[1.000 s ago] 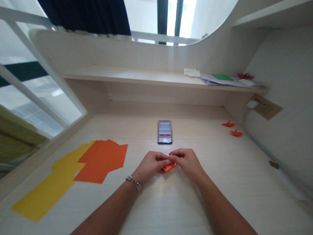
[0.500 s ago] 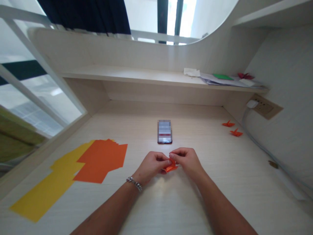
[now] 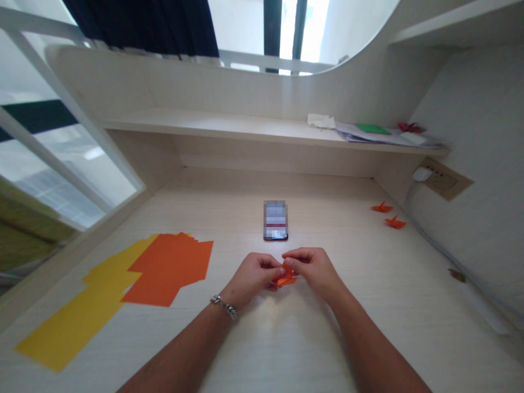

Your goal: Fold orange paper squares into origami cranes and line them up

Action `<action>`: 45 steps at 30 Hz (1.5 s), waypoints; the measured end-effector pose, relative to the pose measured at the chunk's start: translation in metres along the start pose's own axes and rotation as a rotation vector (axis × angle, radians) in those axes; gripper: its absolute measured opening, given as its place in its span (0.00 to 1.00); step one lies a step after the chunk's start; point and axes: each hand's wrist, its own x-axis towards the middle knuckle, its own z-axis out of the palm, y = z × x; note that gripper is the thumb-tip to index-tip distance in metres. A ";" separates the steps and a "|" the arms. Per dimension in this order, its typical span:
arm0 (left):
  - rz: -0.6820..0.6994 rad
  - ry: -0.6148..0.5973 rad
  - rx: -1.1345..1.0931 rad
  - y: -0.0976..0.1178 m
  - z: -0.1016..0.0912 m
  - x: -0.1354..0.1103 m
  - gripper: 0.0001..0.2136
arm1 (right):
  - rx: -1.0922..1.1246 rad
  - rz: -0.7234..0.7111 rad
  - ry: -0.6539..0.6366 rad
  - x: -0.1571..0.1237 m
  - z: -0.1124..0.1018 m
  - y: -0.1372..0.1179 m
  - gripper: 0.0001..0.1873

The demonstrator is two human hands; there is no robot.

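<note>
A small piece of folded orange paper (image 3: pixel 286 279) is held up between my two hands, just above the desk. My left hand (image 3: pixel 258 274) pinches it from the left, thumb on top; a silver chain bracelet (image 3: pixel 224 307) circles that wrist. From the right, my right hand (image 3: pixel 310 264) grips an upper part of the same paper between thumb and fingers. The fingers cover some of its folds. Straight beyond the hands, a phone (image 3: pixel 275 220) lies on the desk with its screen blurred.
Orange sheets (image 3: pixel 167 267) overlap yellow sheets (image 3: pixel 77 322) on the left. Two folded orange paper figures (image 3: pixel 395 222) sit at the right, near a grey cable (image 3: pixel 434 240) running from a wall socket (image 3: pixel 444 177). Papers (image 3: pixel 356 132) lie on the shelf (image 3: pixel 225 124) at the back.
Almost nothing differs. My right hand's fingertips have shifted very slightly left on the folded paper, and both hands keep their hold.
</note>
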 end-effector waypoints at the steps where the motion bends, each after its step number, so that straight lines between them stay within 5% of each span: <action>1: 0.000 0.000 -0.004 -0.001 0.000 0.000 0.07 | -0.007 0.001 -0.008 0.000 0.000 0.000 0.13; 25: -0.002 0.014 0.063 0.005 0.002 -0.003 0.06 | -0.160 -0.082 0.037 -0.004 0.000 -0.007 0.06; 32: 0.009 0.026 0.045 0.006 0.001 -0.002 0.06 | -0.092 -0.112 0.029 -0.003 -0.001 -0.008 0.17; 36: 0.013 0.028 0.061 0.004 0.001 -0.002 0.06 | -0.183 -0.146 0.049 -0.004 -0.001 -0.009 0.10; 41: 0.103 0.054 0.140 0.005 -0.001 -0.002 0.07 | -0.235 -0.202 0.106 -0.006 0.004 -0.008 0.05; 45: 0.218 0.122 0.173 0.010 -0.001 -0.003 0.10 | -0.129 -0.165 0.072 -0.003 0.006 -0.004 0.13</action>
